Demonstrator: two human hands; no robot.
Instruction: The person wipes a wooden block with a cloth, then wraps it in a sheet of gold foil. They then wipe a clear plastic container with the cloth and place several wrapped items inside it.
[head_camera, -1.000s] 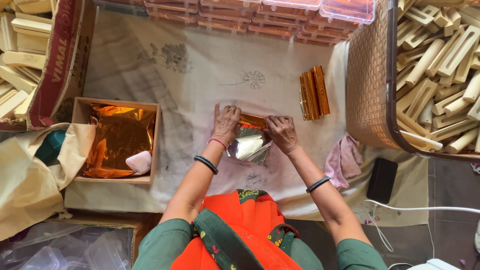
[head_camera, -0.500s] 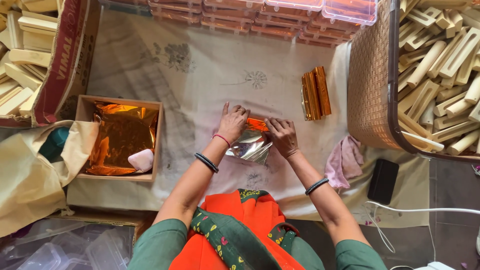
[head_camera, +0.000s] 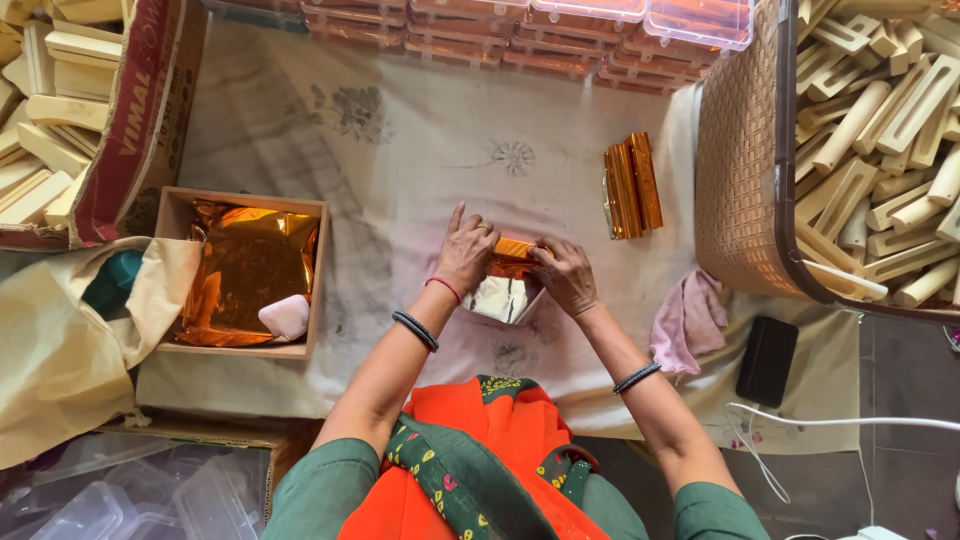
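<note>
On cloth (head_camera: 400, 180), your left hand (head_camera: 466, 255) and right hand (head_camera: 565, 278) press flat on each end of the foil-wrapped block (head_camera: 514, 249), its long axis running left-right between them, both equally near.

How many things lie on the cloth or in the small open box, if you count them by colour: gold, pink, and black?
Gold: 3 - the wrapped sticks, the foil sheets in the box, the foil piece under the left hand and right hand.
Pink: 2 - the block, the rag.
Black: 1 - the flat case.
Total: 6
</note>
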